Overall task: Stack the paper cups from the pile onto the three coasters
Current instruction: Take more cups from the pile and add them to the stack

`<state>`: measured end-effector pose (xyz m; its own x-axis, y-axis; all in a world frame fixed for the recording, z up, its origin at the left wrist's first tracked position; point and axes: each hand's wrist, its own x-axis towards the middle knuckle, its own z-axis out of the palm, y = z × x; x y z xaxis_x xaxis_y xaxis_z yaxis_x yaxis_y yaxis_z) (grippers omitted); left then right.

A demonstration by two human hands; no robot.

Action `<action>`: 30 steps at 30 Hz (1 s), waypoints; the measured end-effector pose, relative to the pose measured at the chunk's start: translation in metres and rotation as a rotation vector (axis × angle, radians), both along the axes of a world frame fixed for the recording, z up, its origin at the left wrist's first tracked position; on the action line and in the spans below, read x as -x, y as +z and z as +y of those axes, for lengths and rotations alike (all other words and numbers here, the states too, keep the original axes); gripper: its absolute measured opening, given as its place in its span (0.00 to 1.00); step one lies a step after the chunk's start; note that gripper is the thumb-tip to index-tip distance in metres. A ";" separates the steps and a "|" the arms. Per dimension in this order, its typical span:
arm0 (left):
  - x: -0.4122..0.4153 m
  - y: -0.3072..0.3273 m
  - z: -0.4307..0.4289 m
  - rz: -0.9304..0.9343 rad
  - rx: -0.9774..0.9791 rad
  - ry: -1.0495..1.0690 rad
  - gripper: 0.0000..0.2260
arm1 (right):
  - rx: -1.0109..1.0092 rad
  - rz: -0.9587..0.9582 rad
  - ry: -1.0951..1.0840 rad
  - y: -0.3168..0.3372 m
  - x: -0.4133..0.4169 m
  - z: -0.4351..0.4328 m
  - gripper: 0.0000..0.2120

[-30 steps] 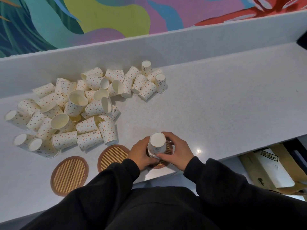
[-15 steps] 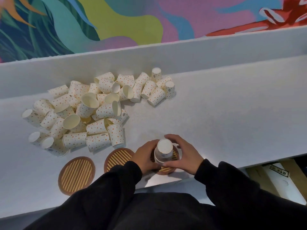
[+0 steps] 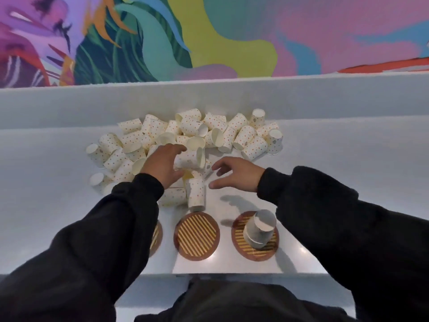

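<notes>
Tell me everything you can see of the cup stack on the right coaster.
The cup stack is a short nest of white paper cups, upside down, bases facing up. It looks shaded, so any dot print is hard to make out. It stands near the middle of the right coaster, a round brown disc with yellow stripes, leaning slightly. Neither hand touches it; only the coaster does.

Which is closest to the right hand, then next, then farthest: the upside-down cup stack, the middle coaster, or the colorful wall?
From the right hand:
1. Upside-down cup stack, just below it on the right coaster.
2. Middle coaster, lower left.
3. Colorful wall, far behind the counter.
</notes>
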<state>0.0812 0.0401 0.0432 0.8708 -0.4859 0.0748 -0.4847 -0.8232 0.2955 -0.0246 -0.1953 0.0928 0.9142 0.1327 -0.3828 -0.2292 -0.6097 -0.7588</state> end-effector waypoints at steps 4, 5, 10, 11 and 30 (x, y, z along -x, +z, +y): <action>-0.030 0.001 -0.005 -0.104 -0.249 -0.108 0.31 | -0.300 0.189 -0.333 -0.017 -0.025 0.055 0.29; -0.036 0.001 -0.008 -0.127 -0.297 -0.143 0.32 | -0.303 0.169 -0.407 -0.027 -0.027 0.068 0.29; -0.052 -0.012 -0.014 -0.170 -0.417 -0.255 0.33 | -0.223 0.240 -0.743 -0.094 -0.031 0.108 0.36; -0.055 -0.016 -0.013 -0.172 -0.418 -0.268 0.33 | -0.150 0.253 -0.782 -0.104 -0.031 0.112 0.38; -0.074 -0.033 -0.006 -0.180 -0.200 -0.381 0.31 | -0.127 0.209 -0.916 -0.123 -0.024 0.126 0.29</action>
<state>0.1549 0.0345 0.0105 0.6090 -0.7891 0.0808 -0.7928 -0.6086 0.0323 -0.0002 -0.0694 -0.0304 0.5980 -0.5504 -0.5827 -0.7164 -0.0410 -0.6965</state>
